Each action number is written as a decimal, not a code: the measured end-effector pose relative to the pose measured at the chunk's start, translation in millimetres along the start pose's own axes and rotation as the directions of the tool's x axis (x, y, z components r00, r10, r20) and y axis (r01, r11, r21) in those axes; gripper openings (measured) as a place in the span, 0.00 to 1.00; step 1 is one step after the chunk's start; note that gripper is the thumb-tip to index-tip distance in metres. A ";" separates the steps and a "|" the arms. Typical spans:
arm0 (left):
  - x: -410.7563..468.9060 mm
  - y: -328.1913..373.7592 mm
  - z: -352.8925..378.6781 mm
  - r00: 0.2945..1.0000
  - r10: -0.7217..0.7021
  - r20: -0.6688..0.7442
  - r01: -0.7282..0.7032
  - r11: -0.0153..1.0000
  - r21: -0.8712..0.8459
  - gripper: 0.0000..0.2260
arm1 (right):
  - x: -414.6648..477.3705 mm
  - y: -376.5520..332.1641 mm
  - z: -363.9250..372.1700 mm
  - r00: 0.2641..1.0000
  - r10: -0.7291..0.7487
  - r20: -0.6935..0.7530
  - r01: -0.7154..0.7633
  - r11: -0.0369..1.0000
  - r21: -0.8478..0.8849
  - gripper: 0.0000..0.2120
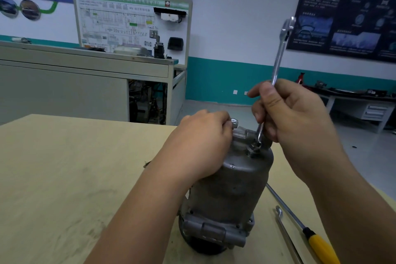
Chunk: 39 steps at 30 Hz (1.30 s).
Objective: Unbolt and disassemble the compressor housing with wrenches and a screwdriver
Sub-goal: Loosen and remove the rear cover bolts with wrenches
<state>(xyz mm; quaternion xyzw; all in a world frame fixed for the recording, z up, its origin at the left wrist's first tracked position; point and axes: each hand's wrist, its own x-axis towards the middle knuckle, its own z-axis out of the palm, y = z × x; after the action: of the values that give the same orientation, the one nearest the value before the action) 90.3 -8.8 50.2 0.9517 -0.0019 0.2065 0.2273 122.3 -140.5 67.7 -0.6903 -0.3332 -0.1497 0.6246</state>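
A grey metal compressor housing (231, 188) stands upright on the wooden table (64, 178). My left hand (201, 146) grips its upper left side, fingers curled over the top near a silver cap (234, 122). My right hand (295, 118) holds a chrome combination wrench (278, 58) almost upright. The wrench's lower end sits on a bolt (254, 148) at the housing's top; its ratchet ring end points up.
A yellow-handled screwdriver (319, 242) and a second wrench (287, 236) lie on the table to the right of the housing. Behind the table stand a grey cabinet (64, 83) with a training board and, at far right, a workbench (364, 100).
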 end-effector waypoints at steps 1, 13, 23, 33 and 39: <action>-0.1 0.1 -0.3 1.000 0.000 0.002 0.000 1.000 -0.001 0.14 | 0.0 -0.9 0.9 1.000 -0.009 0.019 0.009 1.000 -0.009 0.10; -0.9 0.5 -1.3 1.000 0.003 0.014 -0.003 1.000 -0.006 0.14 | 1.6 -4.2 -6.2 0.987 -0.074 0.141 0.075 0.997 -0.003 0.15; -0.3 -1.4 -0.3 1.000 0.000 0.006 0.000 1.000 -0.017 0.13 | -13.6 3.5 1.4 0.982 -0.156 0.109 0.142 0.981 0.129 0.16; 0.2 -3.6 1.0 1.000 0.013 0.001 -0.013 1.000 -0.014 0.14 | -26.7 19.6 -1.1 0.990 -0.086 0.113 0.054 0.963 0.263 0.26; 0.7 -4.0 1.8 1.000 0.016 -0.009 -0.016 1.000 -0.007 0.14 | -21.8 16.9 -5.5 0.993 -0.121 -0.003 0.118 0.957 0.265 0.22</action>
<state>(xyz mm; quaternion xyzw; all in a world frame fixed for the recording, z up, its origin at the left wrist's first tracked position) 92.1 -6.0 47.3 0.9499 -0.0093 0.2127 0.2290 118.4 -151.7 42.2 -0.5802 -0.3953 -0.1367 0.6989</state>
